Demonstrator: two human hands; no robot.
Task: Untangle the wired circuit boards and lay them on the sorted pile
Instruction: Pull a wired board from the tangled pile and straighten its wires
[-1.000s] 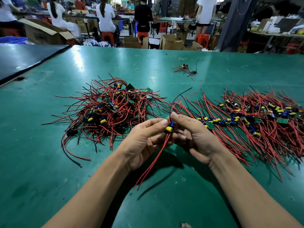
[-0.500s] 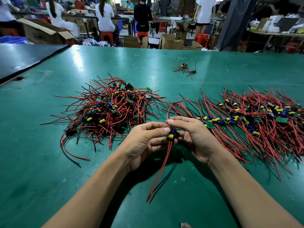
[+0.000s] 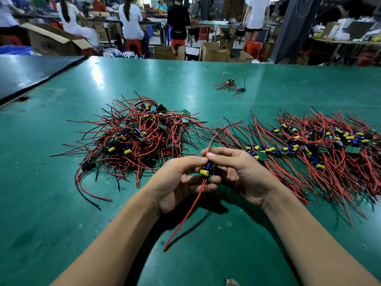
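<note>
Between both hands I hold one small circuit board [image 3: 206, 170] with a yellow and a blue capacitor. My left hand [image 3: 175, 182] pinches it from the left, my right hand [image 3: 243, 172] from the right and top. Its red wires hang down toward me and its red and black wires stick up and to the right. A tangled heap of wired boards [image 3: 140, 137] lies on the green table [image 3: 61, 213] beyond my left hand. The sorted pile [image 3: 309, 149], with wires laid roughly parallel, spreads to the right.
A few loose wired boards [image 3: 231, 85] lie farther back on the table. A dark table [image 3: 31, 73] adjoins at the far left. Beyond the far edge are cardboard boxes [image 3: 214, 52], red stools and several people at benches.
The board's upper wires swung from arching left to pointing up and right. My fingers shifted slightly on the board; the lower red wires hang a little more to the left.
</note>
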